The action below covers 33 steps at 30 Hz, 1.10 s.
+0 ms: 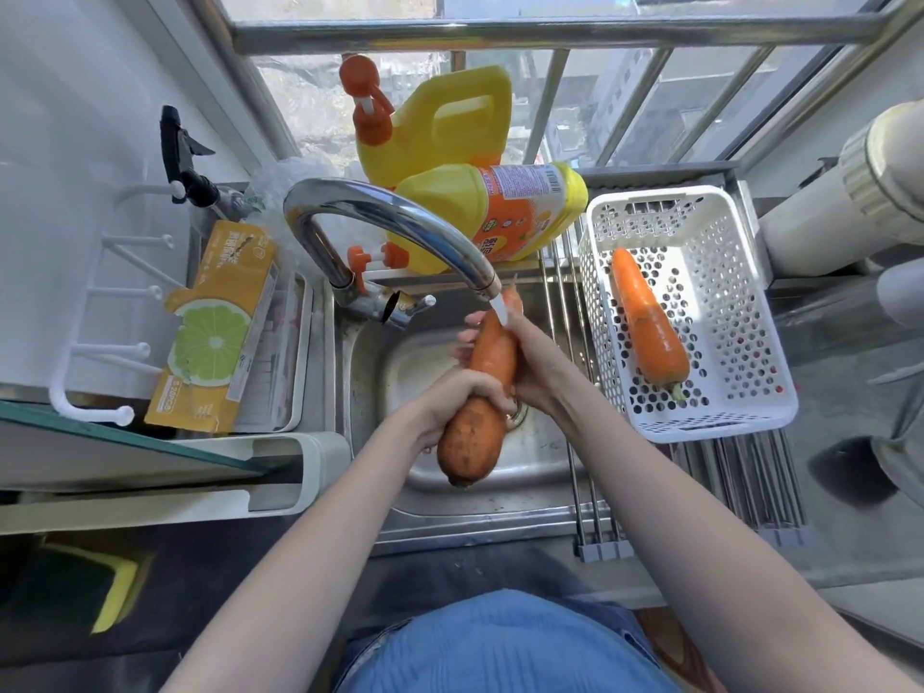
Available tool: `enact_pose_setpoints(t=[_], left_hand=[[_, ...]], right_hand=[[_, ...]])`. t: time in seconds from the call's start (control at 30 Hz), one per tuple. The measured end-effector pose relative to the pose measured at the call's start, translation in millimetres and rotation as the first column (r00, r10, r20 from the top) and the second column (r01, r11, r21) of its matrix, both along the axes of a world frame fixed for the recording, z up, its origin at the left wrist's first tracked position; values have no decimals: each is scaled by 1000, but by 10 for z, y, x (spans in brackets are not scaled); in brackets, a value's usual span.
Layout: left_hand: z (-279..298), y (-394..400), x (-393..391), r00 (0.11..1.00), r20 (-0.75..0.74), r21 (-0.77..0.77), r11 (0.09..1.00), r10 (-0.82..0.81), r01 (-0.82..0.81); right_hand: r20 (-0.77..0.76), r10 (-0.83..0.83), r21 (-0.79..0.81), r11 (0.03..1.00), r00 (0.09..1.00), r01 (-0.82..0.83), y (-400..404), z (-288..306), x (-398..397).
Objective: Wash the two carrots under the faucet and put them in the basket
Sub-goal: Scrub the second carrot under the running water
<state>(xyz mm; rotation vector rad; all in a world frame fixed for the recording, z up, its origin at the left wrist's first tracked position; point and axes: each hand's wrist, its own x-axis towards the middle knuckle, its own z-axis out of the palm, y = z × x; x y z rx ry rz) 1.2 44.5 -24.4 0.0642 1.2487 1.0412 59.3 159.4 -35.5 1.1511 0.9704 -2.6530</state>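
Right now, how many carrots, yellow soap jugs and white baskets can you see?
Carrots: 2, one in the basket, one held by both hands under the faucet
Yellow soap jugs: 2, one upright, one lying down
White baskets: 1
Total: 5

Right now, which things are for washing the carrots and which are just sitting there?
For the job: held carrot, left hand, right hand, faucet, sink, basket, carrot in basket.

Just sitting there: soap jugs, spray bottle, lemon box, sponge.
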Motion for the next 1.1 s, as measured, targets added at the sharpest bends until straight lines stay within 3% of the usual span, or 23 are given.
enact_pose_setpoints(t=[0.07, 0.23, 0.3, 0.37, 0.5, 0.57, 0.6, 0.67, 0.73, 0.8, 0.97, 1.1], left_hand=[[-26, 19, -11, 998, 52, 4, 999, 39, -39], [-60, 166, 40, 917, -385, -86, 984, 110, -154], [-87, 206, 60, 784, -621, -141, 979, 30, -148], [-110, 207, 75, 583, -799, -243, 966, -145, -93], [-159, 205, 107, 340, -885, -347, 937, -319, -26], [-185, 201, 51, 310, -883, -344, 935, -354, 86], [-185, 198, 5, 348, -867, -329, 934, -357, 138], [-176, 179, -71, 520, -786, -275, 942, -335, 191], [-157, 165, -90, 713, -654, -199, 967, -251, 158], [-135, 151, -84, 826, -540, -150, 984, -159, 91], [-125, 101, -80, 951, -309, -68, 998, -3, -19], [-66, 73, -134, 987, -157, -36, 999, -25, 20]], right_hand=[[45, 147, 121, 981, 988, -151, -64, 38, 3], [196, -121, 404, 914, 973, 32, -141, 51, -167], [252, -182, 506, 862, 951, 31, -152, 26, -207], [295, -283, 568, 820, 912, 70, -171, 19, -267], [304, -455, 723, 682, 837, 109, -281, -4, -294], [241, -513, 728, 657, 824, 197, -317, -23, -243], [236, -510, 733, 652, 827, 193, -310, -36, -221], [261, -440, 725, 677, 859, 127, -250, -89, -202], [221, -365, 636, 757, 904, 150, -190, -97, -200], [174, -329, 498, 843, 928, 205, -131, -84, -207], [70, -224, 255, 946, 972, 200, -60, -30, -224], [-8, -235, 124, 964, 972, 234, -47, 21, -249]])
